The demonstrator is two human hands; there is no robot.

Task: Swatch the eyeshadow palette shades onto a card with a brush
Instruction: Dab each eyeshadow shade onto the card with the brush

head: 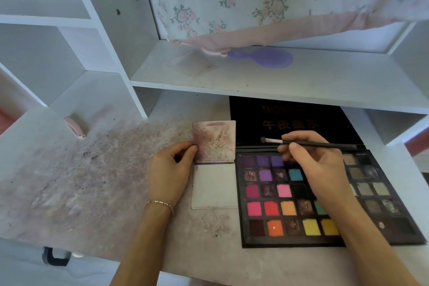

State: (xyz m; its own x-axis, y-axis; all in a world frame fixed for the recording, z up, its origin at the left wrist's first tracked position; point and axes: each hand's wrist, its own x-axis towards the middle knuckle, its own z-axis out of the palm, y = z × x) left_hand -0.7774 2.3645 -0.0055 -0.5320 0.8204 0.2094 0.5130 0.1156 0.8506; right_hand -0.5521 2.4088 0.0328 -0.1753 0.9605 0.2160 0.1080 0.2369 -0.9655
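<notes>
A large black eyeshadow palette (285, 211) lies open on the desk at the right, with several rows of purple, pink, red, orange, yellow and brown pans. Its black lid (292, 121) leans back under the shelf. My right hand (322, 169) hovers over the palette's upper rows and pinches a thin black brush (325, 144), held almost level, its small tip pointing left above the lid. Left of the palette lies a folded card (214, 186): the lower half is white, the upper flap (214, 141) is smudged purple-brown. My left hand (170, 169) pinches the flap's left edge.
The desk top (81, 181) is stained pinkish with dark powder crumbs. A white shelf (255, 76) overhangs the palette's lid and carries a purple hairbrush (267, 58). A floral cloth (267, 0) hangs behind. A small pink object (74, 126) lies at the left. White cubbies stand at the far left.
</notes>
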